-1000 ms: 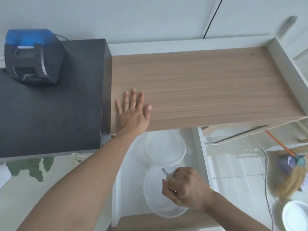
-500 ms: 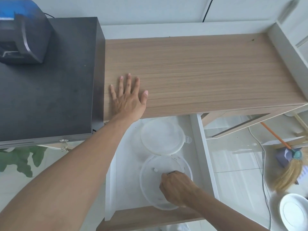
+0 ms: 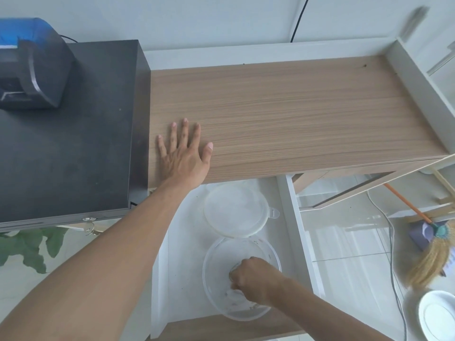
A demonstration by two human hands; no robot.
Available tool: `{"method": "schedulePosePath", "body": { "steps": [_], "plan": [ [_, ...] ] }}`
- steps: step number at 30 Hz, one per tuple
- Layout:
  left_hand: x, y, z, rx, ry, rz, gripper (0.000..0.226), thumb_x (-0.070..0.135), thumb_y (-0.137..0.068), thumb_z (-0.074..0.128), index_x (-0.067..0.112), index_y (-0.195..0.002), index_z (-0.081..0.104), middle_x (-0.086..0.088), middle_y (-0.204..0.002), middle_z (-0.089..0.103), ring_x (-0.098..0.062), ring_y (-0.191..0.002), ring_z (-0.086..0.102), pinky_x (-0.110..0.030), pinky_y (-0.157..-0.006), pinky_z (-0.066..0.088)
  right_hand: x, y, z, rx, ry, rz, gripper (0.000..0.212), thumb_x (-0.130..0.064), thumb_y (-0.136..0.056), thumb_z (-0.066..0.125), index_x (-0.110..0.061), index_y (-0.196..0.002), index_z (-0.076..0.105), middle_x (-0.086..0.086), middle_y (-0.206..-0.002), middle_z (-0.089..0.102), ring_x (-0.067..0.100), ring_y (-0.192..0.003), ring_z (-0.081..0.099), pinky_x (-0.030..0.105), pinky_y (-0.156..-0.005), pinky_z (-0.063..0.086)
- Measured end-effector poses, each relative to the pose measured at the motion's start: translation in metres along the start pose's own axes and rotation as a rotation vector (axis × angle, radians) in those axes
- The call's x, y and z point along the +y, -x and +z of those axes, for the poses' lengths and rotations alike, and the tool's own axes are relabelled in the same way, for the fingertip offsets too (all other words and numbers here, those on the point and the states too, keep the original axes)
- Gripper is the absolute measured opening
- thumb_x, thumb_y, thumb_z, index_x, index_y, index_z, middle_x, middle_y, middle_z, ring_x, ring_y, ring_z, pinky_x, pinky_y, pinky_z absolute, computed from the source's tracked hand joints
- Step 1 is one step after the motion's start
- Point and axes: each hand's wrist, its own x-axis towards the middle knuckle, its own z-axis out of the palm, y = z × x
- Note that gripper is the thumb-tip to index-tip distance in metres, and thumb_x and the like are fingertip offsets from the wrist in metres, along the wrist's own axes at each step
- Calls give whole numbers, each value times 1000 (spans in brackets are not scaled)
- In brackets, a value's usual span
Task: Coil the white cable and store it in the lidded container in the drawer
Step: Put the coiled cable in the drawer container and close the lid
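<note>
Most is done: right hand (image 3: 256,279), fisted, sets cable (image 3: 235,295) into container (image 3: 214,262), lower centre; left hand (image 3: 183,156) flat, empty on tabletop (image 3: 295,114); lid (image 3: 235,210) remains off.

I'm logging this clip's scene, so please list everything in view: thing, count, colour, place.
Counter: one, wood-grain, centre.
Cabinet: one, black, left.
Device: one, blue and grey, on the cabinet.
Drawer: one, white, open below the counter.
Container: one, clear, at the drawer's front.
Lid: one, translucent white, off, behind the container.
White cable: one, inside the container, mostly hidden.
Broom: one, straw, orange handle, right floor.
Plate: one, white, bottom right.
Plant: one, green, lower left.
Left hand: flat on the counter.
Right hand: fist inside the container.
</note>
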Motion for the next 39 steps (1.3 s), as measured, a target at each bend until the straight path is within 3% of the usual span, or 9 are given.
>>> {"method": "schedulePosePath", "body": {
  "steps": [4, 9, 15, 20, 23, 26, 29, 32, 39],
  "plan": [
    [0, 0, 0, 6, 1, -1, 74, 65, -105, 4, 31, -170, 6, 2, -180, -3, -25, -166, -8, -60, -130, -4, 5, 3, 7, 79, 23, -98, 33, 14, -86, 54, 3, -115, 63, 22, -114, 64, 40, -106, 60, 44, -88, 48],
    [1, 1, -1, 2, 4, -3, 73, 65, -105, 7, 31, -170, 7, 1, -180, -2, -25, -166, -7, -60, -130, -4, 2, 6, 2, 150, 95, -119, 32, 15, -84, 58, 3, -112, 68, 17, -115, 56, 35, -106, 54, 41, -76, 46],
    [2, 1, -2, -1, 5, -8, 73, 65, -105, 7, 31, -170, 6, 2, -180, -3, -25, -166, -7, -60, -130, -5, -4, 10, -3, 91, 217, -106, 26, 7, -84, 60, -3, -104, 71, 14, -104, 67, 37, -102, 61, 40, -70, 42],
    [2, 1, -2, -5, 4, -3, 73, 64, -106, 7, 30, -170, 7, 1, -180, -2, -26, -166, -7, -61, -130, -4, -10, 16, 0, 59, 472, -87, 11, -18, -88, 66, -16, -100, 67, 2, -83, 62, 27, -98, 51, 43, -93, 36],
    [3, 3, -5, -19, 4, -2, 72, 63, -107, 8, 29, -170, 7, 0, -180, -2, -27, -166, -7, -61, -130, -4, -10, 15, 1, 114, 287, -39, 8, -6, -82, 66, -13, -86, 64, 10, -96, 60, 31, -101, 48, 38, -79, 36],
    [5, 4, -8, -41, 11, -5, 70, 61, -108, 8, 29, -170, 6, 0, -180, -4, -28, -166, -9, -61, -130, -5, 0, 11, 6, 201, 50, 23, 25, 8, -75, 61, -16, -76, 53, 13, -110, 52, 33, -101, 49, 35, -71, 32],
    [6, 4, -12, -78, 31, -12, 69, 59, -109, 10, 28, -170, 4, -1, -180, -6, -29, -165, -11, -61, -130, -6, 8, 7, 11, 252, 1, 13, 22, 1, -82, 66, -16, -95, 67, 7, -115, 56, 29, -103, 51, 34, -73, 36],
    [7, 8, -17, -103, 53, -5, 68, 56, -111, 16, 25, -170, 7, -1, -180, -5, -29, -165, -9, -61, -130, -4, 11, 4, 16, 281, -37, 26, 28, -2, -83, 66, -16, -107, 62, 5, -115, 58, 27, -103, 52, 34, -79, 43],
    [4, 43, -23, -67, 125, 40, 67, 52, -112, 29, 21, -169, 17, -1, -180, 2, -26, -166, -3, -57, -132, 0, 10, 12, 26, 378, -69, 28, 22, -18, -82, 72, -23, -99, 59, -1, -107, 56, 25, -95, 53, 37, -79, 51]
  ]
}}
